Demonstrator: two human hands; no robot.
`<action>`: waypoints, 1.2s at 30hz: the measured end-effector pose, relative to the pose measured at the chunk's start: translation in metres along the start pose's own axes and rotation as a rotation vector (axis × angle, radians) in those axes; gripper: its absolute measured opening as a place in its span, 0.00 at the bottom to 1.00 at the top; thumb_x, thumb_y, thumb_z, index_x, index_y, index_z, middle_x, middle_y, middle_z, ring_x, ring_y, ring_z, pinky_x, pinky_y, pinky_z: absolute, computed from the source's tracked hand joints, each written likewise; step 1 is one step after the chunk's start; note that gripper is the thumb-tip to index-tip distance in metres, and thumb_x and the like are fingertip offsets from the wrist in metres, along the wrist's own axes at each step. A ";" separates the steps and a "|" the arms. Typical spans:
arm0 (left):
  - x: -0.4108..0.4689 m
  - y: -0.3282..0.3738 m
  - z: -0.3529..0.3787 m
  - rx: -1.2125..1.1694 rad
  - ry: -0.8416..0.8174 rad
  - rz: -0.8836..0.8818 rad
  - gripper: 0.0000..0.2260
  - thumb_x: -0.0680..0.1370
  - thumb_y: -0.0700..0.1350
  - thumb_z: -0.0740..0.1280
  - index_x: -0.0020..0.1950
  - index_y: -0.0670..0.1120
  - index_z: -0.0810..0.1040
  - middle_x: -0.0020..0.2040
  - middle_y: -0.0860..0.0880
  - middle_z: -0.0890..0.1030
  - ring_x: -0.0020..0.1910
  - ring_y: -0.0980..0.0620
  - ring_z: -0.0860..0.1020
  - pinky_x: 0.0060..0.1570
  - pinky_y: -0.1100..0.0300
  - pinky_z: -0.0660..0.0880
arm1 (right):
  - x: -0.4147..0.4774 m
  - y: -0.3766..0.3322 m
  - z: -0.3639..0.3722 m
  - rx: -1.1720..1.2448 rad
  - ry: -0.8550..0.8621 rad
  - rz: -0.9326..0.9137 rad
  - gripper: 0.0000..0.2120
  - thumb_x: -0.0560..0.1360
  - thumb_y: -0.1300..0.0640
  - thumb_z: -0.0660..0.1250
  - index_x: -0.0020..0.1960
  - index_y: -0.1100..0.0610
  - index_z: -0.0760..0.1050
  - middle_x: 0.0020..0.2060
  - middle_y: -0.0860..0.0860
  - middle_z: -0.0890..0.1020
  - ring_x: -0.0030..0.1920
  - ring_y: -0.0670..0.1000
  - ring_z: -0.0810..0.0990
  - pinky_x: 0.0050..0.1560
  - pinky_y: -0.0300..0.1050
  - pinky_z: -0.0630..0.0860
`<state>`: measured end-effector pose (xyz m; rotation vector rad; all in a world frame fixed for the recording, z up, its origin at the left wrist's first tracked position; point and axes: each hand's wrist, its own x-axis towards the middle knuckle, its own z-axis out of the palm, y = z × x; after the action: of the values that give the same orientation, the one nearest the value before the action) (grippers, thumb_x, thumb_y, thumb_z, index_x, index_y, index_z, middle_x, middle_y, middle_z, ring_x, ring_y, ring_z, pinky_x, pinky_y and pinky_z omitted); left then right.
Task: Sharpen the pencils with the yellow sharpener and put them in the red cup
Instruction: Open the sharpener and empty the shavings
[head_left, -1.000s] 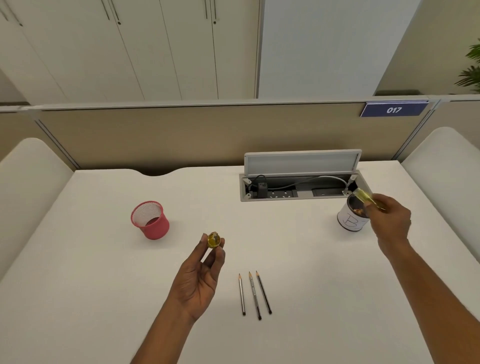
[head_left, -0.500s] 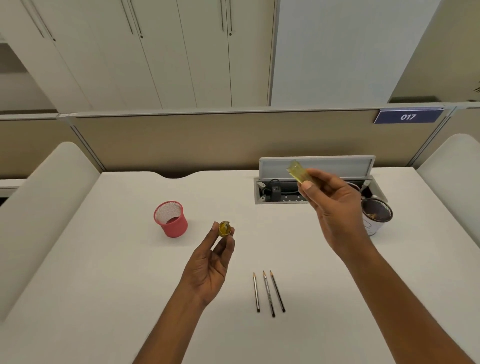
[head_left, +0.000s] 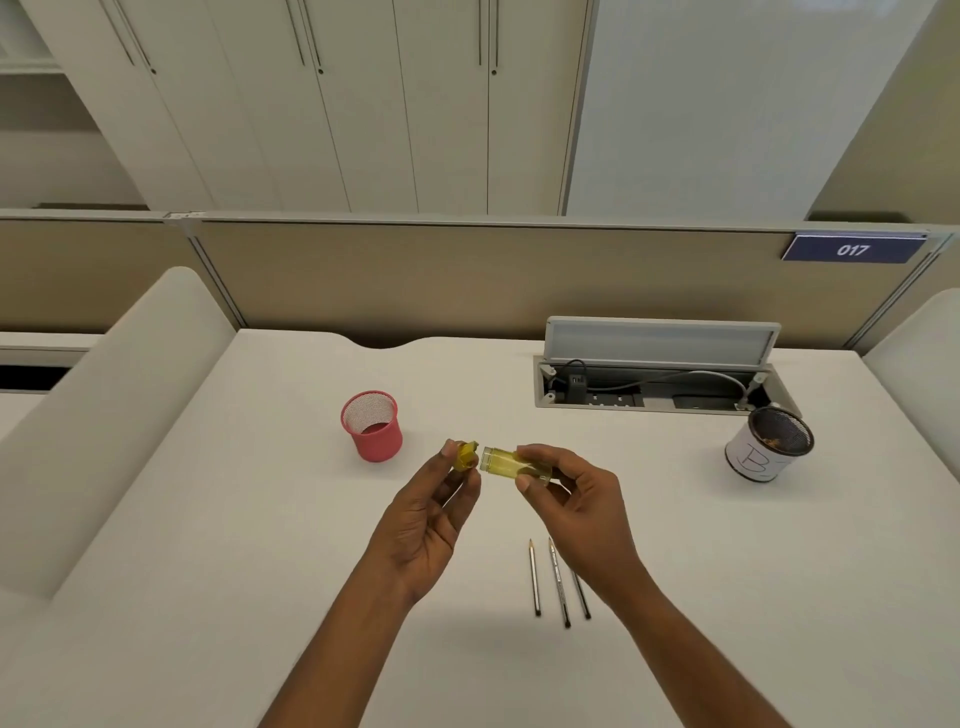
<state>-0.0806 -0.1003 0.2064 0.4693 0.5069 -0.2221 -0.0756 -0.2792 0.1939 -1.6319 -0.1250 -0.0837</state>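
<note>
Presently, left hand (head_left: 426, 514) pinches the small yellow blade cap (head_left: 466, 455) at its fingertips; right hand (head_left: 576, 499) grips the clear-yellow shavings barrel (head_left: 511, 461), open end facing the cap, touching or nearly so, above the table (head_left: 208, 519). Best, I judge, to square the two axes and seat them gently, as both look like hard, slick plastic, roughly cylindrical. Three slim pencils (head_left: 558, 582) lie side by side near the right wrist; the mesh-walled red cup (head_left: 372, 427) stands upright just beyond the left hand.
</note>
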 end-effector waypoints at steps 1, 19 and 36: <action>-0.001 0.000 0.000 0.033 0.004 0.008 0.10 0.71 0.39 0.75 0.50 0.37 0.87 0.55 0.38 0.86 0.45 0.47 0.87 0.45 0.56 0.85 | 0.000 0.000 0.001 -0.010 -0.004 -0.005 0.13 0.77 0.65 0.72 0.59 0.54 0.83 0.53 0.46 0.87 0.58 0.49 0.84 0.60 0.44 0.81; -0.009 0.000 -0.004 0.364 0.002 0.134 0.12 0.70 0.40 0.75 0.52 0.39 0.86 0.51 0.41 0.87 0.47 0.46 0.86 0.46 0.56 0.84 | 0.000 -0.004 -0.006 -0.255 -0.099 -0.213 0.13 0.76 0.64 0.72 0.59 0.55 0.83 0.53 0.45 0.85 0.54 0.51 0.84 0.56 0.47 0.82; -0.013 0.000 -0.014 0.661 -0.060 0.227 0.14 0.73 0.43 0.74 0.56 0.38 0.87 0.53 0.38 0.87 0.49 0.43 0.86 0.52 0.53 0.83 | -0.011 0.006 -0.009 -0.355 -0.119 -0.262 0.12 0.77 0.63 0.72 0.60 0.55 0.83 0.51 0.44 0.85 0.50 0.48 0.84 0.51 0.36 0.79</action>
<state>-0.0979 -0.0918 0.2024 1.1542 0.3074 -0.1810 -0.0859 -0.2892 0.1872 -1.9675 -0.4359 -0.2190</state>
